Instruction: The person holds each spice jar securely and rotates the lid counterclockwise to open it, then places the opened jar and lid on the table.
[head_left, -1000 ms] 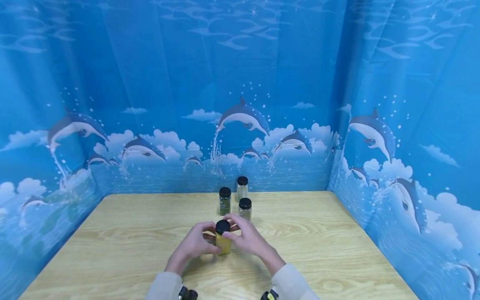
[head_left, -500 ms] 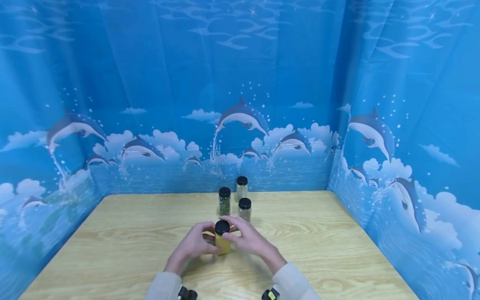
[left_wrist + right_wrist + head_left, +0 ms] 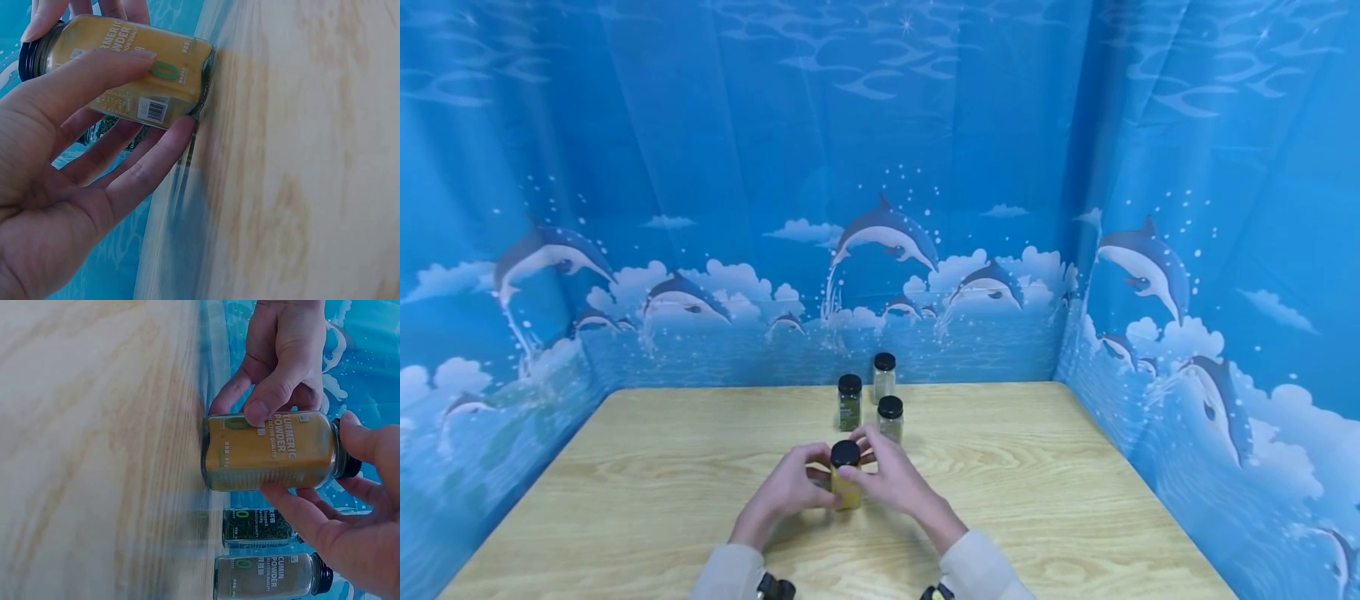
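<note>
A glass spice jar of turmeric powder (image 3: pixel 847 493), yellow with a black lid, stands upright on the table between both hands. My left hand (image 3: pixel 790 483) holds its body from the left; in the left wrist view the thumb lies across the label and fingers reach behind the glass. From the right, my right hand (image 3: pixel 895 477) has its thumb and fingers around the black lid (image 3: pixel 846 453). In the right wrist view, one right fingertip also touches the turmeric jar's body (image 3: pixel 306 447).
Behind the hands stand a chopped parsley jar (image 3: pixel 850 410), a cumin powder jar (image 3: pixel 891 427) and a pale-filled jar (image 3: pixel 884 383), all black-lidded. A wood-grain table (image 3: pixel 647 500) meets blue dolphin-print curtains (image 3: pixel 880 125) at the back and sides.
The right hand's thumb and fingers have shifted and turned slightly around the lid. The left hand and the turmeric jar stay in about the same place.
</note>
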`<state>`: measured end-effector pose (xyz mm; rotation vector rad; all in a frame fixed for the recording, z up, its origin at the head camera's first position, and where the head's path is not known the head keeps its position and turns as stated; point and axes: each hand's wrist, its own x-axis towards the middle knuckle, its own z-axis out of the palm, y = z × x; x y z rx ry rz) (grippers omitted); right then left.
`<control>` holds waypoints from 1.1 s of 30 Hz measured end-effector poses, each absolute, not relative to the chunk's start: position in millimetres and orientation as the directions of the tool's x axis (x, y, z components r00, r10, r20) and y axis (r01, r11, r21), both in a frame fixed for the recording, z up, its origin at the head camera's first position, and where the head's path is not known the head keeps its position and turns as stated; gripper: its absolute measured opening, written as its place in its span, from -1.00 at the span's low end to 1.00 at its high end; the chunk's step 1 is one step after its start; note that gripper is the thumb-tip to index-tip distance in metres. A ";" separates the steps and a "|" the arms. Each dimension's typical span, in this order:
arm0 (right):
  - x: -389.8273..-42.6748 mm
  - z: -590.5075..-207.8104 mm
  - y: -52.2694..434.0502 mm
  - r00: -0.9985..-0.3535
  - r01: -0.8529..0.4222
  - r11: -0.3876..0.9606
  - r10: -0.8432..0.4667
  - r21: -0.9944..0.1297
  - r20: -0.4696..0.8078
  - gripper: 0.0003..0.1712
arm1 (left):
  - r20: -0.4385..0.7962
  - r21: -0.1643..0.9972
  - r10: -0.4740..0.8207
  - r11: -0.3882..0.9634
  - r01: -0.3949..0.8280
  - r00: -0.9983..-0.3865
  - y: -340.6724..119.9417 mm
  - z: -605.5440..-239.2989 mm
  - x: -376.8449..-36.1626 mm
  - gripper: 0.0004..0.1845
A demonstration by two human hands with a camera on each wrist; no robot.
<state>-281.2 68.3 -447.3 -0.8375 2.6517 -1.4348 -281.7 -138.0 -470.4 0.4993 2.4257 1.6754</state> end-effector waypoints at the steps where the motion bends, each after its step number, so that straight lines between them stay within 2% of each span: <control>1: -281.4 -447.3 68.5 -0.854 -0.453 0.436 -0.464 -0.778 0.236 -0.58 | 0.063 0.929 0.355 0.322 0.185 -0.933 -138.1 -470.5 -281.8 -0.48; 17: -282.3 -443.8 73.1 -0.819 -0.499 0.459 -0.527 -0.735 0.227 -0.56 | 0.054 0.916 0.353 0.355 0.187 -0.934 -138.5 -472.0 -283.4 -0.46; 26: -281.8 -444.3 75.1 -0.837 -0.441 0.453 -0.520 -0.775 0.172 -0.32 | 0.068 0.917 0.362 0.344 0.201 -0.930 -138.9 -472.8 -284.0 -0.47; 33: -281.6 -445.3 73.4 -0.848 -0.432 0.434 -0.494 -0.791 0.192 -0.49 | 0.066 0.920 0.358 0.339 0.195 -0.931 -138.4 -471.3 -283.0 -0.49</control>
